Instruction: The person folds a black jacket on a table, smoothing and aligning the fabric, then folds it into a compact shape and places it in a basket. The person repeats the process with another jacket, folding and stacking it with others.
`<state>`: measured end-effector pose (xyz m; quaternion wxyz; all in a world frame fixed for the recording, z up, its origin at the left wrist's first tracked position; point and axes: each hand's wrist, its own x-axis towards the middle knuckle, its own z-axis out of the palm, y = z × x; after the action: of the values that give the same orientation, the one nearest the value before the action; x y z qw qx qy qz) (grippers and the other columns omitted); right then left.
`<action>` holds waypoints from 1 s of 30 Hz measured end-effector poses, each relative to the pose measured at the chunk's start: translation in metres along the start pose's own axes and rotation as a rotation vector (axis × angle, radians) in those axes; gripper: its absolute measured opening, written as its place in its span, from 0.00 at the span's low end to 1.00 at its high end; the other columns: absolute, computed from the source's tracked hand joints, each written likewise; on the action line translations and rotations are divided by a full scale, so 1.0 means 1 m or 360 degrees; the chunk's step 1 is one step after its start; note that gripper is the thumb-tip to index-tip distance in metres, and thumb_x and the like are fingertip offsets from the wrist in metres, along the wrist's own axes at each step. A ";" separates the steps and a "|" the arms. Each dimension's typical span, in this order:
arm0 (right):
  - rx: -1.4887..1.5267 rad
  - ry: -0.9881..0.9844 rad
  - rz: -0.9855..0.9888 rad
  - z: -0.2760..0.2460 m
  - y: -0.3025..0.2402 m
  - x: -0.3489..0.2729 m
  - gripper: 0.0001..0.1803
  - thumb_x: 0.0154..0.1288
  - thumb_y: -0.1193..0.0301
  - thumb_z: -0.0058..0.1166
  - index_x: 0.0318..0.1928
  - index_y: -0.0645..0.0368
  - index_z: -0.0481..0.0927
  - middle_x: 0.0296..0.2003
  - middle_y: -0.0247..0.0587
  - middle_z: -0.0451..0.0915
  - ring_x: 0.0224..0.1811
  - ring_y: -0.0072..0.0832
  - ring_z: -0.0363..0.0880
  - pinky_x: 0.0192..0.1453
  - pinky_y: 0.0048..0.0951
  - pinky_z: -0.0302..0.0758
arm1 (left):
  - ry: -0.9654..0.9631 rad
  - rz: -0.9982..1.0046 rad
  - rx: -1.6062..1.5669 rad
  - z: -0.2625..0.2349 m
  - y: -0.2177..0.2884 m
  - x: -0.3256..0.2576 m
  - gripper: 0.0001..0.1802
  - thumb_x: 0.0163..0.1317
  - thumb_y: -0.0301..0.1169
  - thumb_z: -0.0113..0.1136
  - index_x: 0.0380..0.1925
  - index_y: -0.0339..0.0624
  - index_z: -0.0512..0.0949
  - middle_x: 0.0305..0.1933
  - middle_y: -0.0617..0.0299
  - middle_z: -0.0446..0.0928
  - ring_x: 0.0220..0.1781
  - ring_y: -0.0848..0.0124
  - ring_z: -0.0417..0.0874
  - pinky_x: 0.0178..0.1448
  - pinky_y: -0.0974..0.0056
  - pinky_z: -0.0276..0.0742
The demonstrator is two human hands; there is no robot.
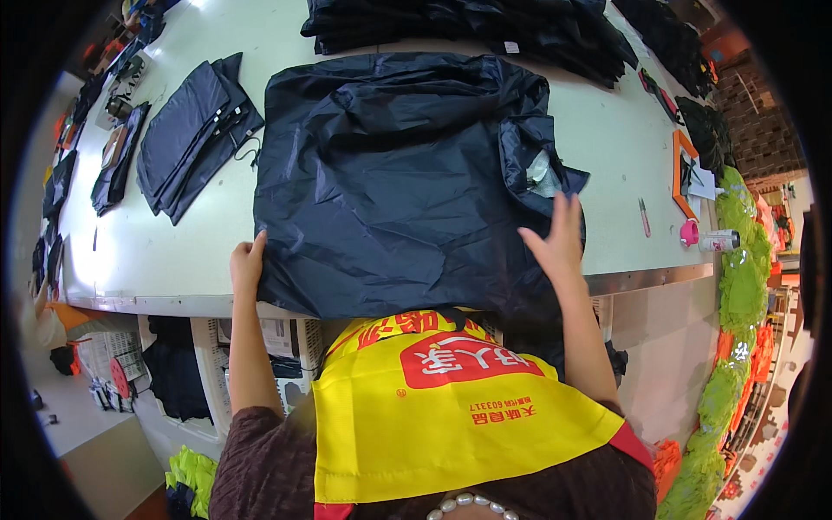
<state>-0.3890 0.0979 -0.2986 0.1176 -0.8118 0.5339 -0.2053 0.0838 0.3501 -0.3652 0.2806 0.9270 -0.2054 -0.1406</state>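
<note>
A dark, shiny nylon garment (381, 191) lies spread on the white table in front of me, wrinkled across its top. Its near edge hangs at the table's front. My left hand (249, 267) grips the garment's left edge near the lower corner, thumb on top, the other fingers partly hidden. On the right side, my right hand (559, 243) is open with fingers spread, over the garment's edge just below a bunched, turned-up part (527, 156). A pale, shiny patch (542, 173) shows inside that part.
Folded dark pieces (186, 139) lie left on the table (607, 156). A long pile of dark garments (468, 24) spans the back. Rightward are small snips (644, 217), an orange frame (682, 173) and a bottle with a pink lid (706, 237). Lime-green clothing (737, 260) hangs beyond.
</note>
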 end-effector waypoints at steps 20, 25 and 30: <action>-0.0602 -0.0121 0.0142 0.088 0.124 0.161 0.46 0.58 0.36 0.43 0.69 0.52 0.53 0.70 0.50 0.49 0.71 0.52 0.44 0.67 0.62 0.44 | 0.0068 0.0892 0.0935 0.073 0.071 0.033 0.43 0.59 0.58 0.48 0.67 0.43 0.54 0.72 0.48 0.51 0.74 0.55 0.49 0.73 0.52 0.43; -0.0250 -0.0516 0.0209 0.082 0.157 0.227 0.44 0.60 0.39 0.41 0.69 0.54 0.54 0.70 0.49 0.47 0.73 0.45 0.43 0.70 0.52 0.44 | 0.0085 0.0890 0.0854 0.092 0.095 0.060 0.43 0.60 0.59 0.47 0.67 0.42 0.54 0.72 0.48 0.50 0.74 0.56 0.47 0.73 0.53 0.41; 0.0734 0.0242 0.0125 0.036 0.113 0.105 0.23 0.65 0.62 0.51 0.56 0.63 0.72 0.55 0.49 0.73 0.59 0.38 0.70 0.63 0.30 0.64 | -0.0432 0.1398 0.0688 0.062 0.116 -0.026 0.43 0.57 0.54 0.54 0.66 0.40 0.56 0.71 0.44 0.50 0.73 0.48 0.46 0.70 0.41 0.40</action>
<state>-0.4283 -0.0448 -0.3552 0.2671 -0.7244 0.5114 -0.3774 0.0029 0.2452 -0.3440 0.0859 0.7634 -0.6348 -0.0829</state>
